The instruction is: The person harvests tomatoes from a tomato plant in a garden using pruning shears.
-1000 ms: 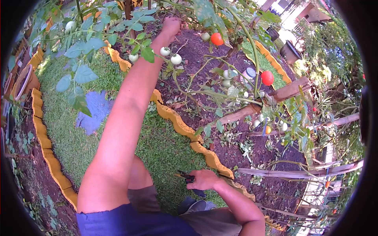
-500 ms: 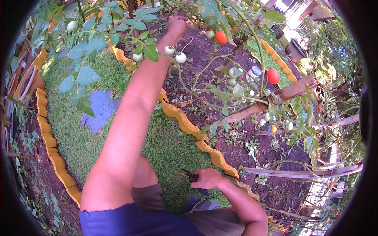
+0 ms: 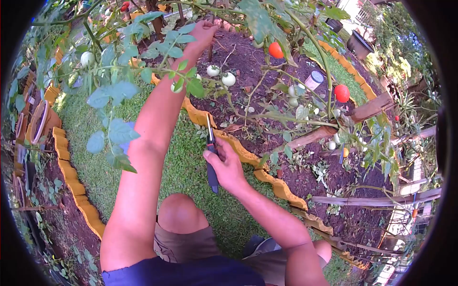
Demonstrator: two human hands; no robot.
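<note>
My right hand [image 3: 227, 164] grips a pair of pruning shears [image 3: 212, 174] with dark handles, its slim metal blades pointing up and away over the grass. My left hand [image 3: 205, 31] reaches far forward among the tomato plant's stems; its fingers are closed together, and what they hold, if anything, is too small to make out. Leaves [image 3: 174, 45] hang in front of that forearm. Near it are pale green tomatoes [image 3: 228, 79] on a stem. A red-orange tomato [image 3: 275, 50] hangs right of the left hand, and a red tomato [image 3: 341, 93] farther right.
A wavy yellow edging [image 3: 238, 151] divides the lawn [image 3: 191, 162] from the soil bed [image 3: 305, 176]. A wooden stake [image 3: 367, 108] and a long pole [image 3: 377, 201] cross the bed at right. A white cup-like container [image 3: 314, 80] stands in the soil. Another yellow edging [image 3: 71, 178] runs along the left.
My right hand has risen from low over the grass, bringing the pruning shears up and forward. The left hand stays among the stems, shifted slightly left in view. The camera view has shifted slightly.
</note>
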